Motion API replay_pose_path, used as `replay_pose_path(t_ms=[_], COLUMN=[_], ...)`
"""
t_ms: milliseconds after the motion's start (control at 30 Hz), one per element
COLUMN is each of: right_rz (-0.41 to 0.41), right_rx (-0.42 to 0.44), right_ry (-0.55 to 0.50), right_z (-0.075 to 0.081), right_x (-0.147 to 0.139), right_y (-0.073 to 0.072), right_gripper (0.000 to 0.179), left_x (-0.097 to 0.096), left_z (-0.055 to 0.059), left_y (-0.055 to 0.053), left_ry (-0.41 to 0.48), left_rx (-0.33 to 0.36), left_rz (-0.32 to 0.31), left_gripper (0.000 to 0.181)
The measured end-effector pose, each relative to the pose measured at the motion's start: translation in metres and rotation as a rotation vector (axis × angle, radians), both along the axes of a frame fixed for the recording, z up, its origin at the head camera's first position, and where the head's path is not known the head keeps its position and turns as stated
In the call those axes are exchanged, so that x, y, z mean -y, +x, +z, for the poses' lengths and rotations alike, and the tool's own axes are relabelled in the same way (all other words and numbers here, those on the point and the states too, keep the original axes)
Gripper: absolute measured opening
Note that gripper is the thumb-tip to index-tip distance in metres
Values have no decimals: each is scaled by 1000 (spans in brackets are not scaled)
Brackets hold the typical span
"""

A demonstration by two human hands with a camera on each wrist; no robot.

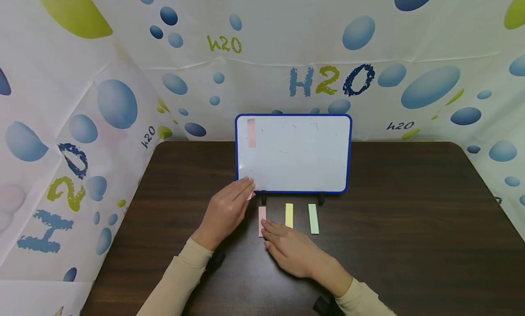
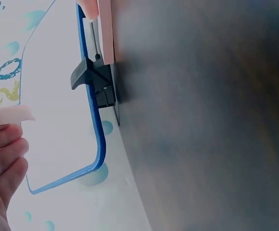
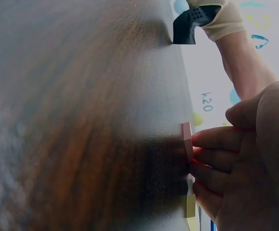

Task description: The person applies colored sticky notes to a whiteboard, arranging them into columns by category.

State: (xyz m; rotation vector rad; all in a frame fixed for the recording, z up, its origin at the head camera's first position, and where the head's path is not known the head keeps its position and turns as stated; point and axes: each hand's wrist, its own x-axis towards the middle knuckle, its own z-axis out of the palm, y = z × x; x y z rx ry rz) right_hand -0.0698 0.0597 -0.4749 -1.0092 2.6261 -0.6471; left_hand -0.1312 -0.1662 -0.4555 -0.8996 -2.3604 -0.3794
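My left hand (image 1: 225, 211) is at the lower left corner of the whiteboard (image 1: 299, 156). Between its thumb and finger it pinches a small pink sticky note (image 2: 13, 114), mostly hidden in the head view. Fingers of my right hand (image 1: 293, 252) lie extended against the side of a pink sticky note pad (image 1: 262, 213) on the table. Beside that pad, to the right, lie a yellow pad (image 1: 289, 214) and a green pad (image 1: 313, 219). Another pink sticky note (image 1: 252, 133) is stuck upright on the upper left of the board.
The blue-framed board stands on black clip feet (image 1: 321, 198) at the back of the dark wooden table (image 1: 410, 225). A printed curtain (image 1: 266, 88) hangs behind and to the left. Black wrist gear (image 1: 326, 305) sits below the right forearm.
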Motion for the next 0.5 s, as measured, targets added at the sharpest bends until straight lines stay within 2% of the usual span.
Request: replay_pose_path(t_ms=[300,500], right_rz=[2,-1], right_rx=[5,5], right_ry=[-11,-16], right_z=[0,0], right_x=[-1,-1], right_y=[-1,-1], right_gripper=[48,48], left_x=[-2,-1], left_z=[3,3], left_y=[-6,-9], left_ry=[25,4], left_rx=[-51,-63], left_rz=[21,36], left_gripper=[41,44])
